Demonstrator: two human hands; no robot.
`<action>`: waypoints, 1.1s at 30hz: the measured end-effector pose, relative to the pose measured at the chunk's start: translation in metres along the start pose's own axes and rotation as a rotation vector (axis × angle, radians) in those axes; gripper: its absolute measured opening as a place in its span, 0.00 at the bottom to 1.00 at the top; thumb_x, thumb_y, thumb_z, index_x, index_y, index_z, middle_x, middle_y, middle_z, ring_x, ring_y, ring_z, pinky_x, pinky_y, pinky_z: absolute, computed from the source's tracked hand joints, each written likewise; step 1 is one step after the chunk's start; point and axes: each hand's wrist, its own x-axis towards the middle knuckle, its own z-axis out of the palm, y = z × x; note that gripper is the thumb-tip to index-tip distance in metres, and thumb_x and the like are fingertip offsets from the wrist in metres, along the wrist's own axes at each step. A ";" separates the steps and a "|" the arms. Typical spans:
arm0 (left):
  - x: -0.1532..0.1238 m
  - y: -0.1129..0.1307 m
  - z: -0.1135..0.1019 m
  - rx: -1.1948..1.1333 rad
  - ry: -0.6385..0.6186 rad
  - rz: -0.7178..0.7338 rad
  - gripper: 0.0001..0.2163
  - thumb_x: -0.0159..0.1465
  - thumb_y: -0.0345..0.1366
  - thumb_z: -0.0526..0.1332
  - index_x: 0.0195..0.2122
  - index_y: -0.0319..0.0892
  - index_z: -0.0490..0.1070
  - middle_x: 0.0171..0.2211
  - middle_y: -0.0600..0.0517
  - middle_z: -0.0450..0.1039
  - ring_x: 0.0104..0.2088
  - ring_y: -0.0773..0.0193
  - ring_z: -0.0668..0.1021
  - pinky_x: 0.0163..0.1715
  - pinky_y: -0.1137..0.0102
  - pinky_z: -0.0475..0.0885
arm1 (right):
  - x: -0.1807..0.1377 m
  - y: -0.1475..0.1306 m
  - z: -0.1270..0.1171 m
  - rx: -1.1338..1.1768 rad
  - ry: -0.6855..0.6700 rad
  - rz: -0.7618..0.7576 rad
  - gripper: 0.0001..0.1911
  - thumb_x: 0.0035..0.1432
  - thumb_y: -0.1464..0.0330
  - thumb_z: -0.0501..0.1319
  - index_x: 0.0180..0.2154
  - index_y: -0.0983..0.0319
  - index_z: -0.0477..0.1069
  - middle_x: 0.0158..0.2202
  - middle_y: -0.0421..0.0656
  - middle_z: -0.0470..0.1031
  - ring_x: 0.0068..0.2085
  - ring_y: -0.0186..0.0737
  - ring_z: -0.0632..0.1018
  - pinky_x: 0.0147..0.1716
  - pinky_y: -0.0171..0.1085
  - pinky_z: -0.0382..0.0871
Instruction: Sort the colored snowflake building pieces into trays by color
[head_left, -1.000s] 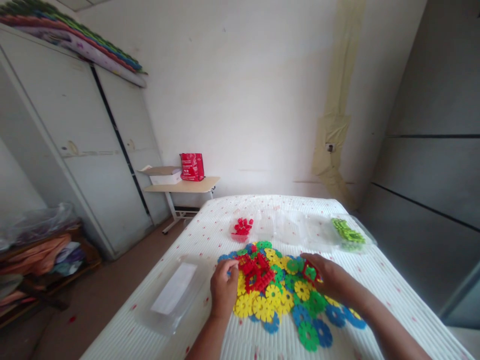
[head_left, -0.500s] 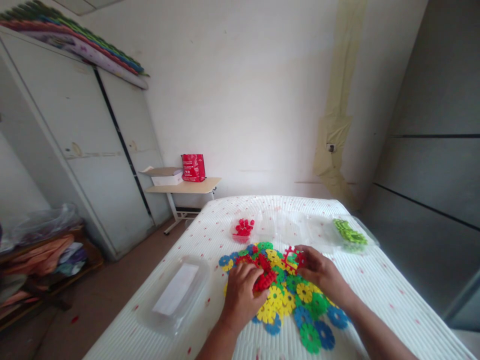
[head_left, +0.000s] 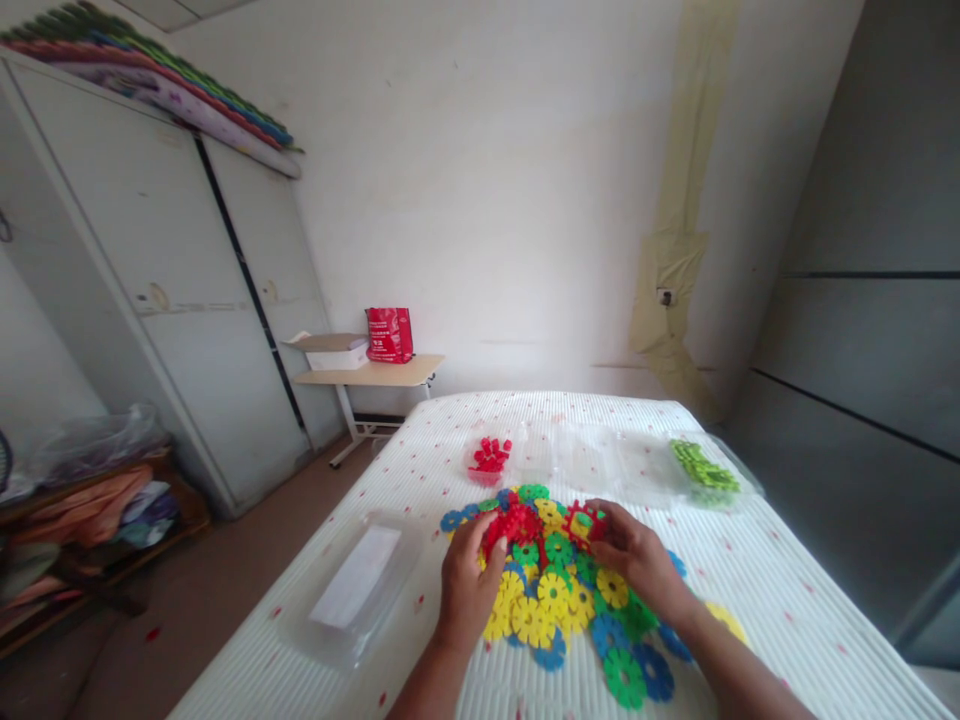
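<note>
My left hand [head_left: 469, 575] curls around a cluster of joined red plastic building pieces [head_left: 517, 525], thumb on the near side. My right hand [head_left: 637, 555] pinches a red notched building piece [head_left: 568, 527] with an open middle by its right edge. The two red things are apart. Under and around both hands spreads a loose pile of yellow, green and blue notched discs, with a yellow disc [head_left: 534, 622] and a green disc [head_left: 624, 678] near the front. Part of the pile is hidden by my hands.
Behind the pile, a clear tray [head_left: 486, 478] holds small red pieces, and another clear box [head_left: 739, 490] at right holds green pieces. A clear lid [head_left: 409, 560] with a white label lies at left on the white ribbed tablecloth [head_left: 270, 655]. A side table [head_left: 390, 374] stands beyond.
My left hand has drawn a little to the left and the red cluster has turned, showing more of itself. My right hand has tilted its red piece and lowered slightly.
</note>
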 end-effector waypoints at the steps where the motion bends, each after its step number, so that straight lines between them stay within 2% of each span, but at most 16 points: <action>1: 0.000 -0.001 -0.001 -0.007 0.007 -0.020 0.13 0.61 0.34 0.54 0.46 0.41 0.69 0.40 0.46 0.75 0.41 0.61 0.77 0.41 0.67 0.74 | 0.000 0.001 0.000 -0.002 0.005 0.002 0.23 0.49 0.65 0.57 0.49 0.61 0.61 0.26 0.35 0.67 0.26 0.33 0.68 0.25 0.32 0.62; 4: 0.001 -0.001 -0.001 -0.029 -0.007 -0.028 0.13 0.61 0.35 0.54 0.46 0.41 0.69 0.42 0.46 0.75 0.43 0.61 0.76 0.43 0.66 0.73 | 0.000 0.001 -0.001 -0.029 0.021 0.006 0.23 0.49 0.65 0.57 0.49 0.61 0.61 0.25 0.35 0.66 0.26 0.34 0.68 0.26 0.33 0.62; 10: -0.002 0.003 0.003 -0.093 -0.135 0.013 0.13 0.64 0.35 0.51 0.45 0.42 0.70 0.38 0.48 0.76 0.39 0.65 0.77 0.39 0.70 0.74 | 0.000 0.002 0.000 -0.029 0.053 -0.037 0.22 0.49 0.66 0.57 0.49 0.61 0.63 0.26 0.36 0.69 0.26 0.34 0.69 0.26 0.33 0.63; 13: -0.001 0.008 0.000 -0.036 -0.151 0.108 0.12 0.62 0.36 0.54 0.45 0.42 0.70 0.40 0.47 0.75 0.42 0.61 0.75 0.44 0.65 0.72 | -0.001 0.002 0.001 -0.048 0.052 -0.042 0.23 0.50 0.66 0.57 0.49 0.61 0.63 0.25 0.36 0.69 0.25 0.33 0.68 0.25 0.33 0.63; 16: 0.000 0.021 -0.004 0.037 -0.239 0.263 0.16 0.56 0.39 0.60 0.47 0.45 0.70 0.44 0.47 0.72 0.46 0.56 0.72 0.48 0.57 0.68 | -0.003 -0.001 0.003 -0.117 0.042 -0.064 0.22 0.52 0.66 0.56 0.50 0.61 0.62 0.27 0.36 0.70 0.26 0.34 0.70 0.27 0.33 0.65; 19: 0.000 0.032 -0.003 0.110 -0.291 0.344 0.16 0.55 0.35 0.61 0.46 0.51 0.71 0.49 0.49 0.69 0.50 0.54 0.69 0.49 0.54 0.64 | -0.006 -0.006 0.005 -0.186 0.010 -0.101 0.21 0.53 0.66 0.55 0.50 0.60 0.64 0.31 0.38 0.73 0.29 0.36 0.72 0.30 0.34 0.67; 23: -0.001 0.034 0.000 0.205 -0.248 0.306 0.16 0.56 0.27 0.57 0.43 0.51 0.72 0.49 0.49 0.69 0.51 0.54 0.67 0.50 0.52 0.61 | -0.008 -0.009 0.006 -0.319 -0.053 -0.170 0.20 0.53 0.69 0.54 0.50 0.61 0.66 0.34 0.41 0.76 0.31 0.38 0.75 0.32 0.35 0.69; 26: 0.000 0.029 -0.001 0.251 -0.220 0.235 0.12 0.56 0.27 0.57 0.39 0.48 0.73 0.48 0.49 0.69 0.51 0.54 0.67 0.51 0.52 0.60 | -0.008 -0.005 0.008 -0.398 -0.097 -0.260 0.20 0.53 0.72 0.53 0.49 0.59 0.68 0.42 0.44 0.76 0.40 0.41 0.76 0.40 0.38 0.70; 29: 0.002 0.026 -0.004 0.283 -0.189 0.172 0.09 0.58 0.28 0.56 0.36 0.47 0.73 0.46 0.49 0.70 0.50 0.55 0.68 0.50 0.55 0.61 | -0.008 -0.001 0.009 -0.508 -0.052 -0.307 0.22 0.54 0.74 0.51 0.50 0.58 0.67 0.47 0.45 0.74 0.45 0.42 0.75 0.45 0.40 0.68; 33: 0.004 0.025 -0.007 0.290 -0.144 0.149 0.07 0.59 0.30 0.55 0.30 0.45 0.72 0.42 0.49 0.72 0.47 0.57 0.70 0.48 0.57 0.61 | -0.008 -0.001 0.007 -0.614 0.038 -0.298 0.23 0.54 0.75 0.50 0.51 0.56 0.66 0.44 0.44 0.75 0.41 0.40 0.77 0.41 0.37 0.71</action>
